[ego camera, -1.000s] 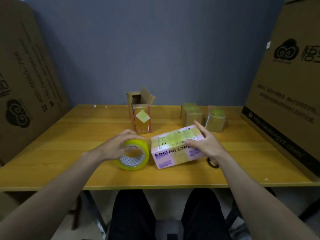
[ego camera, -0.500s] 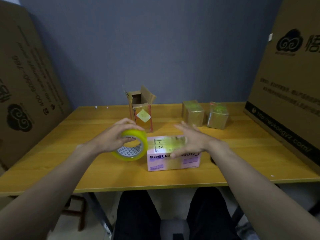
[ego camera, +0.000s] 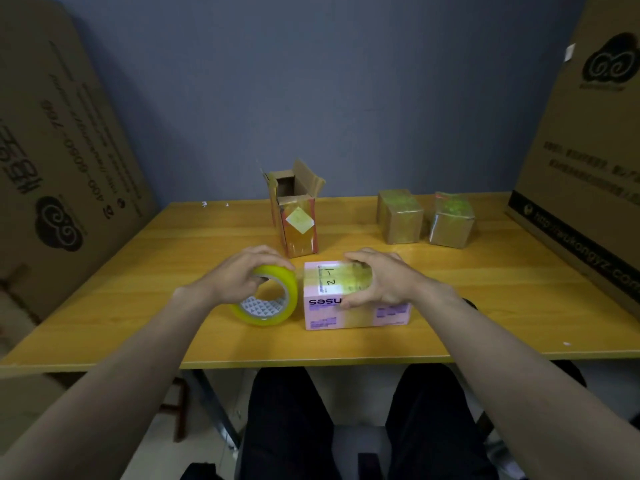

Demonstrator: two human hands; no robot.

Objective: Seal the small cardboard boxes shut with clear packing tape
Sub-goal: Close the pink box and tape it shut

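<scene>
Squaring the pink box to the front edge of the table is the change of record: a second ago it lay skewed with my right hand at its far end, and now its long printed face looks straight at me. Over the same interval my right hand has crossed from that end to the top panel. I judge this readies the box for a strip of tape along the top; that panel already carries a glossy band, so whether further sealing is needed I cannot tell.

The tape roll has shifted little and stands on edge just beside the box's left end; whether they touch I cannot tell.

Right hand: spread wide over the top panel, fingers arched across the far edge, thumb down on the near face by the lettering. It clamps the box against the table.

Left hand: curled over the crown of the roll, fingers wrapped round the outer band. It grips the roll. No free tape end is visible.

Outstanding items, by my reading: the tall box behind the roll stands with flaps open. The two small brown boxes at the rear right appear wrapped and finished.
</scene>
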